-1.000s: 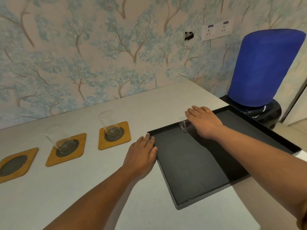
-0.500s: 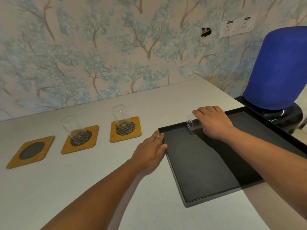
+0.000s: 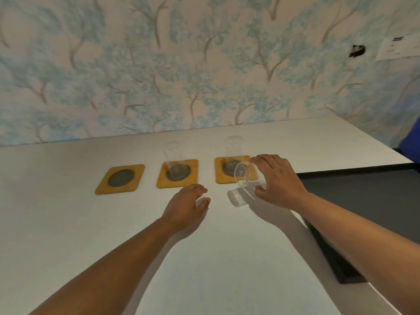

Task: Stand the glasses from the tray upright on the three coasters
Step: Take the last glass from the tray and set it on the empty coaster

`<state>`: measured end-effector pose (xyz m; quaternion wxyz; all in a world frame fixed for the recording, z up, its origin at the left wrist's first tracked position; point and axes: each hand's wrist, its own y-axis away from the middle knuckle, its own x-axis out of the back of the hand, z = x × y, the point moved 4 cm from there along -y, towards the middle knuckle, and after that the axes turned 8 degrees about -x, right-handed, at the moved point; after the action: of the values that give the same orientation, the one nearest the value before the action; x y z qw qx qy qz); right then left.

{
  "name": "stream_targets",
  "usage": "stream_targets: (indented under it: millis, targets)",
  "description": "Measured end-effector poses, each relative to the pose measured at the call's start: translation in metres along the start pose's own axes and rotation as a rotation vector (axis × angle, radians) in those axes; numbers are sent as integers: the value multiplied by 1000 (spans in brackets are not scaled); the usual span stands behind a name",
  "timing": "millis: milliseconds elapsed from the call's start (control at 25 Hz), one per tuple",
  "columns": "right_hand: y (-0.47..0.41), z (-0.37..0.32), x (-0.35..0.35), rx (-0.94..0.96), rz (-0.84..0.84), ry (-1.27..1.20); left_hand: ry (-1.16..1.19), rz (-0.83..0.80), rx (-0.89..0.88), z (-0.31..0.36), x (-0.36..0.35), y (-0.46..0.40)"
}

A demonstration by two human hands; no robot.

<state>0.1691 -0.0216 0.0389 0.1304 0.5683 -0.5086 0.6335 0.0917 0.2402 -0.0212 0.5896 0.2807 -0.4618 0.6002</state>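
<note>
Three yellow coasters with dark mesh centres lie in a row on the white counter. The left coaster (image 3: 120,178) is bare. A clear glass (image 3: 173,159) stands upright on the middle coaster (image 3: 177,173), and another glass (image 3: 233,153) stands on the right coaster (image 3: 236,170). My right hand (image 3: 277,179) holds a third clear glass (image 3: 243,176) on its side, just above the counter in front of the right coaster, its base facing left. My left hand (image 3: 186,206) hovers low over the counter with fingers apart, holding nothing.
The black tray (image 3: 354,201) lies at the right, running to the counter's front edge, with nothing seen in it. A blue object (image 3: 412,144) shows at the far right edge. The patterned wall stands behind the coasters.
My right hand lifted the glass out of the tray and carried it left to the front of the right coaster. My left hand left the tray's corner. The view swung left.
</note>
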Motion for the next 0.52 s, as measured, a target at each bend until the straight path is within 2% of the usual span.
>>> stream_targets:
  millis: [120,320,520]
  targets:
    - [-22,-77,-37,-17,7,-140,-49,41,63,-72,36,38]
    - [-63,-191,-94,-68,-85,-348,-114,133,145,-175,89,93]
    - [-99,-272,-140,-246,-164,-673,-164,108,197,-255,129,105]
